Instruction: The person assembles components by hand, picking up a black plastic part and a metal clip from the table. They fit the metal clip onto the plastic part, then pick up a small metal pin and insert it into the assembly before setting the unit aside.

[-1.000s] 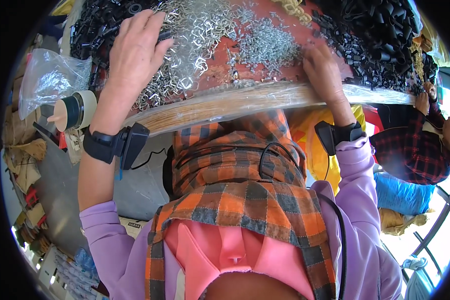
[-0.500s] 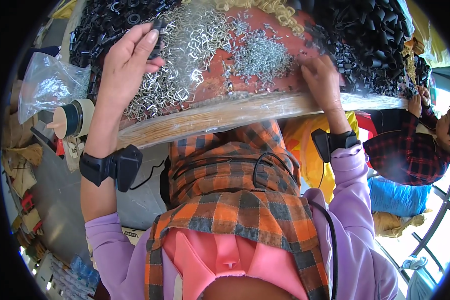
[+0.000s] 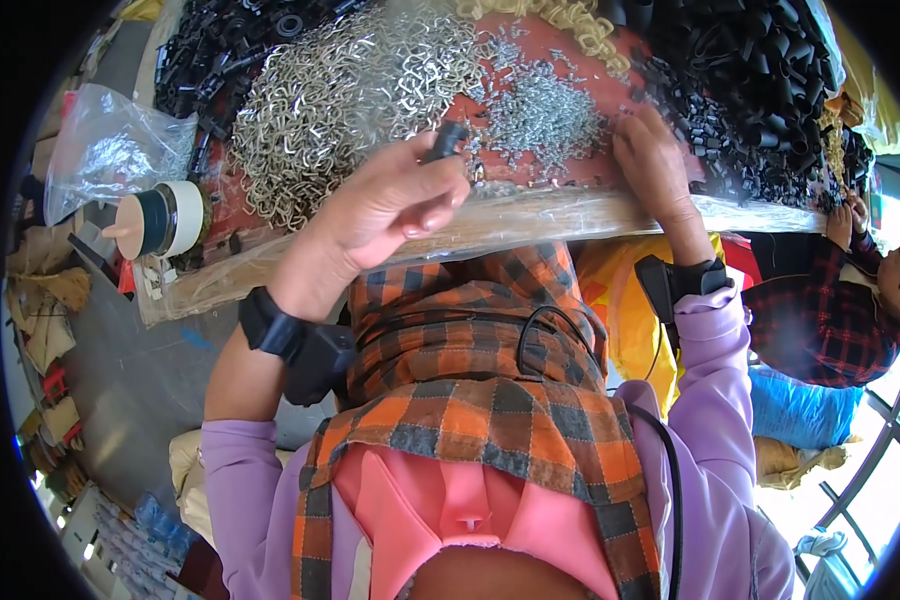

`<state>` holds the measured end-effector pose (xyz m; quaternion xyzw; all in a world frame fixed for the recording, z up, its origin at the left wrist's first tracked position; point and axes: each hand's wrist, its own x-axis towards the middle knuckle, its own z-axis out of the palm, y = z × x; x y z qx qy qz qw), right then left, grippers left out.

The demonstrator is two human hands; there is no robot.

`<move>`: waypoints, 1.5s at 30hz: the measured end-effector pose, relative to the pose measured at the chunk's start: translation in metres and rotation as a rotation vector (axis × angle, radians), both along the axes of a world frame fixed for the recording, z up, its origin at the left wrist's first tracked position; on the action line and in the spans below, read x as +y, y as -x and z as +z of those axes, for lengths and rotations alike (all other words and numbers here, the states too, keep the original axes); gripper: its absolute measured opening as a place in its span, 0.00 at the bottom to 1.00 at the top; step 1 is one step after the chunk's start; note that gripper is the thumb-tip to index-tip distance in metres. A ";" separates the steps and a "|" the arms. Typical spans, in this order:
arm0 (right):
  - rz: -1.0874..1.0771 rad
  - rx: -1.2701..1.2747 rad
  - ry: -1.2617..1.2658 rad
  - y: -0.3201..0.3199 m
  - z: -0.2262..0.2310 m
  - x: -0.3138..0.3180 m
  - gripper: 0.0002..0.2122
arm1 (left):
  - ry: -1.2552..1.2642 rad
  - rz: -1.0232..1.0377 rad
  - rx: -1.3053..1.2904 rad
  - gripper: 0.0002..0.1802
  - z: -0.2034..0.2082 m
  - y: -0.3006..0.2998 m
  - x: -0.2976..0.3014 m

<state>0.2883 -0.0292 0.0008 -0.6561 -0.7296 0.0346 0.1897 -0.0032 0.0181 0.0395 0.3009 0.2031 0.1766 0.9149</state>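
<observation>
My left hand (image 3: 395, 195) is closed round a short black cylindrical plastic part (image 3: 447, 141), held near the front edge of the table. Just beyond it lies a broad heap of bent silvery metal hooks (image 3: 315, 110). My right hand (image 3: 655, 170) rests low over the red tabletop with its fingers curled together; whatever is between the fingertips is hidden. To its left spreads a pile of small shiny screws (image 3: 545, 115). Small black pieces (image 3: 715, 140) lie on its right side.
Larger black tubular parts (image 3: 780, 60) are heaped at the far right, more black parts (image 3: 220, 50) at the far left. Cream-coloured rings (image 3: 590, 35) lie at the back. A roll of tape (image 3: 180, 218) and a clear bag (image 3: 120, 150) sit left. Another person (image 3: 820, 320) works at right.
My left hand has come right and nearer, from above the hooks to the table's front edge, carrying the black part. My right hand stays in nearly the same place beside the screws.
</observation>
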 end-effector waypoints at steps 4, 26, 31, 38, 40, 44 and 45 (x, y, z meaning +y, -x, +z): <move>-0.010 0.038 -0.008 0.000 0.003 -0.002 0.05 | 0.118 0.029 0.051 0.17 -0.001 -0.013 -0.008; 0.041 1.676 0.726 0.089 0.031 -0.030 0.05 | -0.897 0.200 0.434 0.08 -0.008 -0.038 -0.024; 0.011 1.010 0.356 0.105 0.044 -0.036 0.04 | -0.536 0.236 0.356 0.09 -0.011 -0.038 -0.026; 0.184 0.472 -0.049 0.109 0.046 -0.034 0.04 | -0.315 0.204 0.390 0.09 -0.010 -0.037 -0.029; 0.234 0.495 -0.089 0.108 0.047 -0.032 0.04 | -0.317 0.181 0.402 0.09 -0.012 -0.037 -0.029; 0.286 0.486 -0.063 0.102 0.048 -0.030 0.05 | -0.319 0.144 0.404 0.09 -0.014 -0.038 -0.027; 0.281 0.486 -0.061 0.100 0.048 -0.030 0.05 | -0.318 0.139 0.404 0.09 -0.014 -0.039 -0.026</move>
